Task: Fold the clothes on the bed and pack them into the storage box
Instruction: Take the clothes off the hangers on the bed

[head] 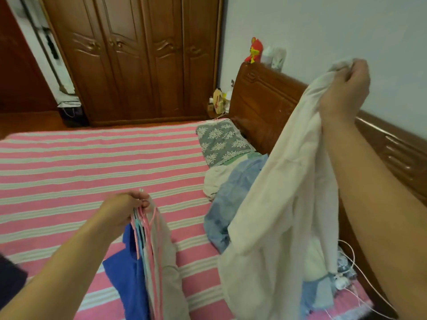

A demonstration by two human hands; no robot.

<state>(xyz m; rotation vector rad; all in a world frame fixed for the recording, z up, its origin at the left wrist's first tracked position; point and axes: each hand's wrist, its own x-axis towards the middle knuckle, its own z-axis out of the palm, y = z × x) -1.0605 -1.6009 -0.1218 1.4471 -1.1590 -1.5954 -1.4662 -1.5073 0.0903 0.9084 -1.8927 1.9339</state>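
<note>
My right hand [346, 88] is raised at the upper right and grips the top of a cream-white garment [272, 215], which hangs down over the bed. My left hand [122, 211] holds a bunch of pink and pale blue hangers [144, 239] by their hooks, low at the centre left. A blue garment [124, 271] and a beige garment [166, 269] hang from those hangers. A light blue denim piece [228, 204] and another cream piece [215, 181] lie crumpled on the bed behind the raised garment. No storage box is in view.
The bed has a pink and white striped sheet [80, 167]. A grey floral pillow [221, 142] lies by the wooden headboard [261, 107]. White cables and a charger [342, 280] lie at the bed's right edge. A brown wardrobe [138, 56] stands beyond the bed.
</note>
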